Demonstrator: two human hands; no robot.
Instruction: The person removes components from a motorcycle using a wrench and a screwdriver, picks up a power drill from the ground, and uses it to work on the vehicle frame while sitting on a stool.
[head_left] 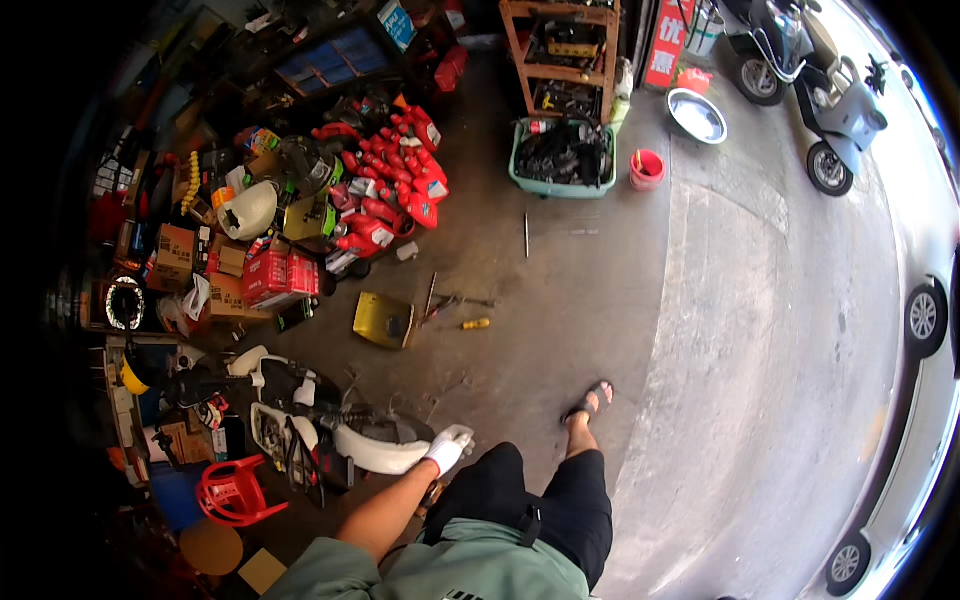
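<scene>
My left hand (448, 449) wears a white glove and reaches down to the right end of a white scooter body panel (375, 452). The glove touches the panel's edge, but the grip is hidden. The panel belongs to a partly stripped scooter (290, 400) lying on the concrete floor at my lower left. My right hand is out of view. My right foot (591, 401) in a black sandal is stepped forward on the floor.
A red plastic stool (232, 490) stands by the scooter. A yellow container (383, 320), a yellow-handled screwdriver (476, 323) and loose tools lie ahead. Further off are red bottles (395, 180), a teal tub (563, 158), a red bucket (647, 168), a metal basin (697, 115) and parked scooters (835, 100).
</scene>
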